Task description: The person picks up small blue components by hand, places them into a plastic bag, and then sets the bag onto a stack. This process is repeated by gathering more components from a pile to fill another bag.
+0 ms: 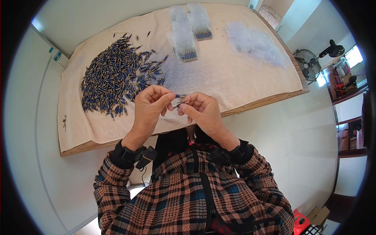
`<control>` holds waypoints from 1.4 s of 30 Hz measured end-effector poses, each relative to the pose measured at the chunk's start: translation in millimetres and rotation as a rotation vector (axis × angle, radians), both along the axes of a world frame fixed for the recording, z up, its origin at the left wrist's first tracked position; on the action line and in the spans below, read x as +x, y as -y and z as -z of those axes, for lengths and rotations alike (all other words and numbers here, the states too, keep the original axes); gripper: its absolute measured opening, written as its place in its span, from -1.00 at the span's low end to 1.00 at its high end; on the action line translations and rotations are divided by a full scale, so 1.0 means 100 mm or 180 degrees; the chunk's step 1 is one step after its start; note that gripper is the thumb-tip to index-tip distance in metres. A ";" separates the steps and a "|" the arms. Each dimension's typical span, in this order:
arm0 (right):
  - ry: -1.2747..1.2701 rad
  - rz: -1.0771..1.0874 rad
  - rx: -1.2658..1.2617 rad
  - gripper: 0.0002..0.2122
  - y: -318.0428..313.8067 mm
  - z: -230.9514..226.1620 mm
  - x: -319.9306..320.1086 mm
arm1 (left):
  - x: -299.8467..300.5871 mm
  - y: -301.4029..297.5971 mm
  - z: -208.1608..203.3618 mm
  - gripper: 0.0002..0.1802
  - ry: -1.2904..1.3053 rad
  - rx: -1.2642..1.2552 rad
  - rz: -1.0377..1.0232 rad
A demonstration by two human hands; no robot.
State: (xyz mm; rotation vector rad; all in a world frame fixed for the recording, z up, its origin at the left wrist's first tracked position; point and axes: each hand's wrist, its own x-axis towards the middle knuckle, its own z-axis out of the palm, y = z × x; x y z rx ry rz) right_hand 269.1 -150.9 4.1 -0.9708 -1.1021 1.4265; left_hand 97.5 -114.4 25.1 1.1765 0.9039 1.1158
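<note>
Over the table's near edge, both hands meet in front of me. My left hand (150,107) is closed in a pinch on a small blue cylindrical piece with gold-coloured ends (179,96), which points toward the other hand. Close beside it, my right hand (205,113) is also closed, thumb against fingers. A tiny dark and silvery bit (178,105) shows at its fingertips, too small to name. To the left of the hands lies a large heap of similar blue-and-gold pieces (111,74), with some scattered along its right side.
A cream cloth (250,84) covers the wooden table. Clear plastic bags holding rows of pieces (187,54) lie at the back, and flat clear bags (256,45) lie at the right. A small metal item (65,122) rests at far left. Beyond the table stands a fan (307,64).
</note>
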 end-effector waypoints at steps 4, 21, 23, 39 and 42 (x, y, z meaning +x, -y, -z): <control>-0.0572 0.0010 -0.0211 -0.86 0.00 0.00 -0.05 | 0.03 0.00 0.03 -0.86 -0.0058 0.0112 -0.0119; -0.0159 0.0167 -0.0088 -0.89 -0.01 0.00 0.24 | 0.03 0.00 0.04 -0.84 -0.0571 0.0234 0.0487; -0.0018 0.0140 -0.0078 -0.89 0.02 0.01 0.31 | 0.08 0.00 0.03 -0.84 -0.0595 0.0239 0.0551; 0.0872 0.1009 -0.0050 -0.92 0.19 0.46 0.52 | 0.07 -0.21 0.47 -0.84 -0.2574 0.1548 0.0848; 0.0954 0.0803 -0.0162 -0.89 0.18 0.47 0.51 | 0.08 -0.21 0.45 -0.84 -0.2651 0.1499 0.0916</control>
